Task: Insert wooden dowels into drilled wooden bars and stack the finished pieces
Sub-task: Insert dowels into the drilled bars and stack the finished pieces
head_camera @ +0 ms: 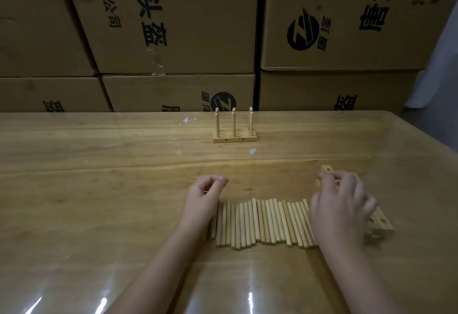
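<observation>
Several loose wooden dowels (262,222) lie side by side in a row on the table, in front of me. My left hand (203,199) hovers over the row's left end with its fingers loosely curled and nothing clearly in them. My right hand (339,204) reaches over a pile of drilled wooden bars (380,222) at the right end, fingers bent onto them; the blur hides whether it grips one. Finished pieces (235,128), bars with upright dowels in them, stand together farther back on the table.
The wooden table (99,177) has a glossy clear cover. Large cardboard boxes (173,28) with printed lettering form a wall behind its far edge. Small white specks (252,151) lie near the finished pieces.
</observation>
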`<state>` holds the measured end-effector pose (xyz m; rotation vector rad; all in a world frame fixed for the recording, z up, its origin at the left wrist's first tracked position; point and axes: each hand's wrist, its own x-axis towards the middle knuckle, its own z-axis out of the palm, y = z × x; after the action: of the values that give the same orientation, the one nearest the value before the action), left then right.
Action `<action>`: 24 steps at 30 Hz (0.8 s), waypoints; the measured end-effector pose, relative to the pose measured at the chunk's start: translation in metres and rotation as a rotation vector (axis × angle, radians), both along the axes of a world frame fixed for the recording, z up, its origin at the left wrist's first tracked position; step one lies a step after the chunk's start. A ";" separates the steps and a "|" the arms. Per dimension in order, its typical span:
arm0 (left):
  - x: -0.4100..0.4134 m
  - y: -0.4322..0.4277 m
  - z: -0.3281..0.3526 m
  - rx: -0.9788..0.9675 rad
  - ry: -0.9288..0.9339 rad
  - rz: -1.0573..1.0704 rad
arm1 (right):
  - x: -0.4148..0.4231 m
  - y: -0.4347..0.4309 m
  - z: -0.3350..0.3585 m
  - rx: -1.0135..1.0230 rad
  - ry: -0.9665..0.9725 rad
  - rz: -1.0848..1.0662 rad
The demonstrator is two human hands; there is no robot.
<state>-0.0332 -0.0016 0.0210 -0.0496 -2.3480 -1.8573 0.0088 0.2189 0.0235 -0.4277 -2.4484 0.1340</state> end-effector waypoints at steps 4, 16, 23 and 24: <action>0.008 0.003 -0.005 0.121 -0.026 0.048 | -0.002 0.016 -0.006 -0.058 -0.276 -0.239; 0.005 -0.003 -0.022 0.293 -0.045 -0.028 | -0.002 -0.010 -0.010 -0.576 0.123 0.297; 0.002 -0.002 -0.023 0.277 -0.024 -0.091 | 0.009 -0.055 -0.019 -1.187 0.020 0.625; 0.003 -0.002 -0.023 0.281 -0.017 -0.119 | 0.009 -0.060 -0.022 -1.197 0.011 0.644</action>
<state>-0.0306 -0.0034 -0.0017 -0.1456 -2.1129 -2.2339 0.0182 0.1592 0.0011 -0.0758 -2.1376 1.8736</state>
